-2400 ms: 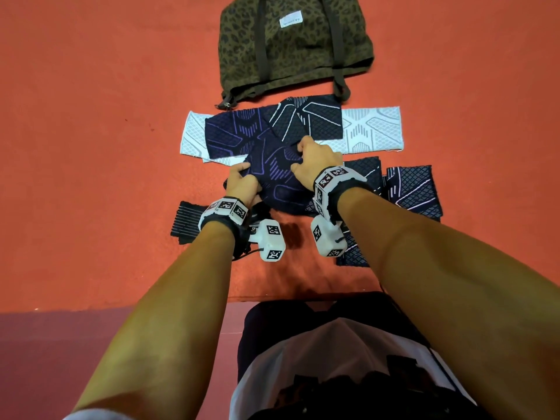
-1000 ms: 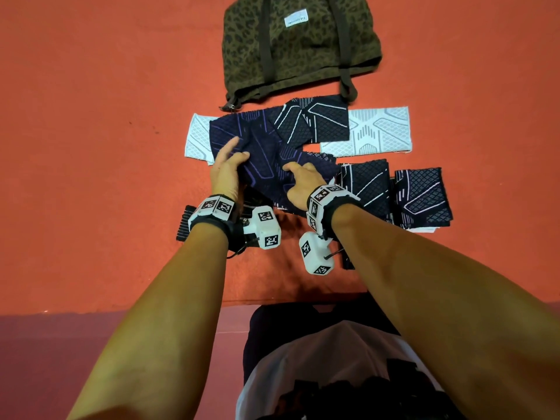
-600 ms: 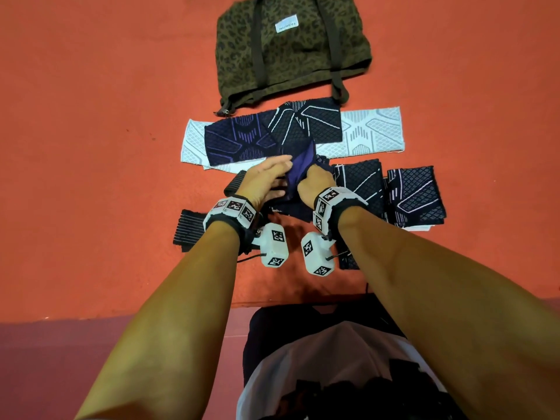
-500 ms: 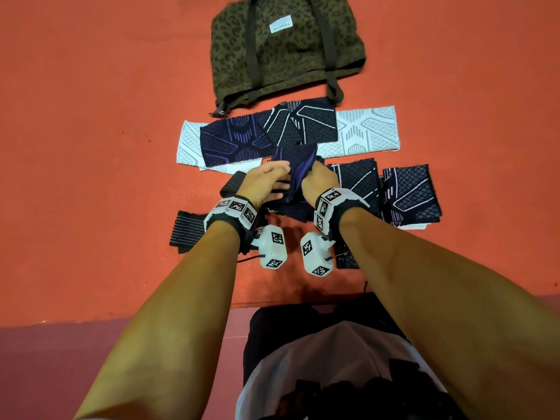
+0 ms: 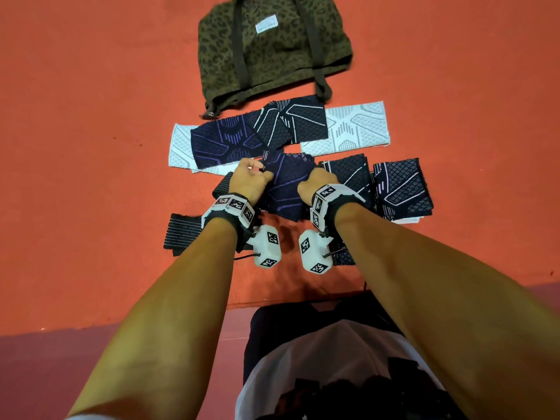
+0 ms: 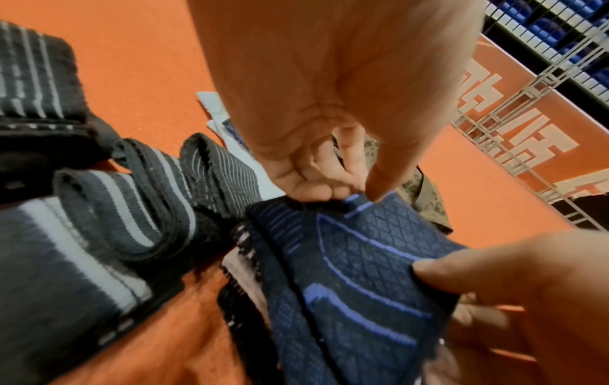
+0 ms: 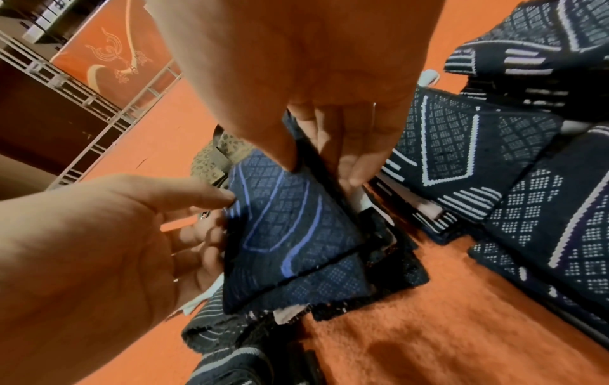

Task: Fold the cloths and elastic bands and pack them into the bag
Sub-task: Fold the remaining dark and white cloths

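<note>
A folded navy knitted cloth with purple line pattern [image 5: 286, 184] is held at the centre of the head view, raised above the orange carpeted floor [image 5: 91, 147]. Its left edge is pinched by the left hand [image 5: 250, 181], thumb on top and fingers curled beneath, as shown in the left wrist view. Its right edge is gripped by the right hand [image 5: 315, 184], thumb against fingers. A leopard-print olive fabric bag with dark straps [image 5: 272, 47] is laid flat at the top centre. Below it a long white patterned cloth [image 5: 357, 128] is spread, overlapped by two navy cloths. Two folded navy cloths with white lines [image 5: 400, 189] are set at centre right. Grey-striped black elastic bands [image 5: 181, 234] are seen at centre left.
</note>
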Motion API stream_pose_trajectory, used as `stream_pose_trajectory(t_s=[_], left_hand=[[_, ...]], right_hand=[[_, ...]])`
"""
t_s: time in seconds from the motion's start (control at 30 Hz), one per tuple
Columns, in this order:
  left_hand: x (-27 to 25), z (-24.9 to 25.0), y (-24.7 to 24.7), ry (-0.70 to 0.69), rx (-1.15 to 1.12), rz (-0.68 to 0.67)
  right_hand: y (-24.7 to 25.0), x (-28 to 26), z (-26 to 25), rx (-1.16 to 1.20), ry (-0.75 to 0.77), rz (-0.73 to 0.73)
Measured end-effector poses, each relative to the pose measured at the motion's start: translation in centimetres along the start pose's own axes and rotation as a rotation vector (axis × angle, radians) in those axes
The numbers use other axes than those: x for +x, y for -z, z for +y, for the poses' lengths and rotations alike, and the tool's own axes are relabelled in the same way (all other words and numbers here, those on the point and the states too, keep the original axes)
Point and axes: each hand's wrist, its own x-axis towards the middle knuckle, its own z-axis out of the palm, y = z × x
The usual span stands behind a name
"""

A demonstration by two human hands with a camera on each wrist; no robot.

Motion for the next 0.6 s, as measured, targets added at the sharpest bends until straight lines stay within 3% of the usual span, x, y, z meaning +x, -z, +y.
stream_pose_trajectory(t_s=[0.27,0.6], left_hand=[[1.0,-1.5,0.4,0.042,0.015,-0.021],[0.0,-1.5,0.5,-0.003,0.053,-0.064]], right_hand=[[-0.4,0.5,0.4,-0.055,0.045,-0.012],[-0.2,1.5,0.2,0.043,0.131,0.198]])
